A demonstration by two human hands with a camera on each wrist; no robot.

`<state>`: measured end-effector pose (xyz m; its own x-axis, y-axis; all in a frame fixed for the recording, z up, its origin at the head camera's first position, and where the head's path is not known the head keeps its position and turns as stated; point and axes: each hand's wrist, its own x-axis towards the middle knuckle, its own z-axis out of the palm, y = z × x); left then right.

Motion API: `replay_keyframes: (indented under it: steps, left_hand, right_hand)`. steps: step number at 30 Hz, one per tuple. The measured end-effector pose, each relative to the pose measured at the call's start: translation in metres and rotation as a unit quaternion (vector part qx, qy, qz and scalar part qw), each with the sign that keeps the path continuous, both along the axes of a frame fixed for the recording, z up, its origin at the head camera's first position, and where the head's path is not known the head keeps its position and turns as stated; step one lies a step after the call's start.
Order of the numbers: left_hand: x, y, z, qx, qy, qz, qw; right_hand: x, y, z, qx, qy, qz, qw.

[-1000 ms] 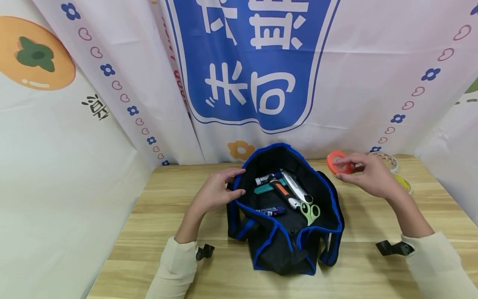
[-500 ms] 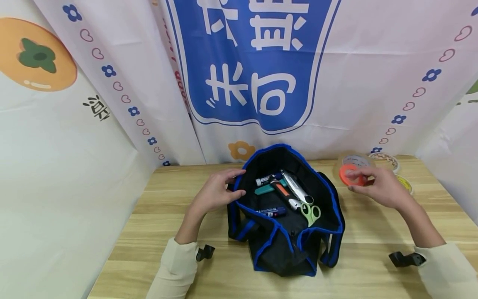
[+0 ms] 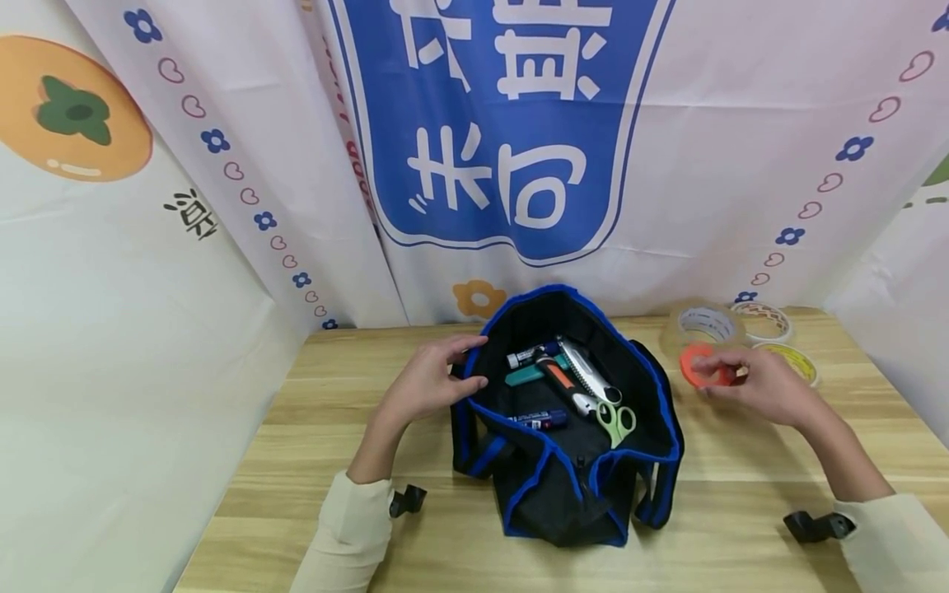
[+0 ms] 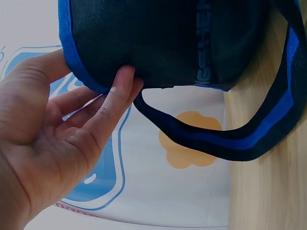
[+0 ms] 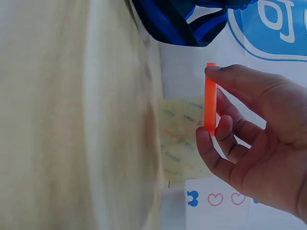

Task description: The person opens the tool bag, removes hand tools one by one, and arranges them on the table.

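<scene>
A black fabric tool bag (image 3: 563, 519) with blue trim stands with its mouth spread wide. My left hand (image 3: 432, 376) pinches its left rim; in the left wrist view the thumb goes behind the blue edge and a finger lies against the outer wall. My right hand (image 3: 774, 385) holds a roll of orange tape (image 3: 689, 365) between thumb and fingers, seen edge-on in the right wrist view. Just behind that roll is a clear packing tape roll (image 3: 673, 336). Inside the bag lie green-handled scissors (image 3: 615, 422), an orange-and-black handled tool (image 3: 565, 380), a toothed silver tool (image 3: 589, 371) and markers (image 3: 544, 420).
A white tape roll (image 3: 784, 327) and a yellow-lined roll (image 3: 804, 364) lie at the back right, the latter partly behind my right hand. A printed cloth (image 3: 704, 206) hangs along the table's back edge. The bag's strap (image 4: 230, 143) loops out from its side.
My right hand has moved right and toward me with the orange tape, lowering it in front of the clear tape roll, which has come into view. The left hand stays at the rim.
</scene>
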<state>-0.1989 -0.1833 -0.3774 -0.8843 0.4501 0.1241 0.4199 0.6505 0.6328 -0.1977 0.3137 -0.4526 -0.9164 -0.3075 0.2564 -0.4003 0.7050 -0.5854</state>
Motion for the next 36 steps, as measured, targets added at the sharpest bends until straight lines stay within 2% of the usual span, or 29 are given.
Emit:
replay_keyframes:
  steps: [8,15,19,24,26,31,36]
  left_hand:
    - [0.001,0.001,0.0,-0.002,0.002,-0.001,1.0]
    - [-0.001,0.001,-0.003,-0.001,0.012,-0.009,0.9999]
    - [-0.001,0.001,-0.001,-0.001,0.019,-0.009,0.9998]
    - [-0.001,0.0,-0.001,-0.004,0.02,-0.012,0.9997]
    - [-0.002,0.0,-0.001,-0.004,0.017,-0.012,0.9998]
    - [-0.002,-0.001,-0.001,-0.001,0.011,-0.008,0.9999]
    - [-0.001,-0.001,-0.001,0.003,0.009,-0.008,0.9999]
  right_hand:
    - [0.003,0.01,-0.008,0.029,-0.012,0.007,0.9995]
    - [0.006,0.043,0.003,0.038,-0.048,-0.047,0.997]
    - [0.001,0.066,0.008,0.049,-0.057,-0.082,0.9938]
    - [-0.007,0.093,0.006,0.052,-0.069,-0.129,0.9878]
    - [-0.011,0.103,0.004,0.061,-0.06,-0.142,0.9861]
    - [-0.022,0.124,-0.005,0.074,-0.055,-0.154,0.9837]
    - [-0.029,0.144,-0.015,0.069,-0.084,-0.168,0.9798]
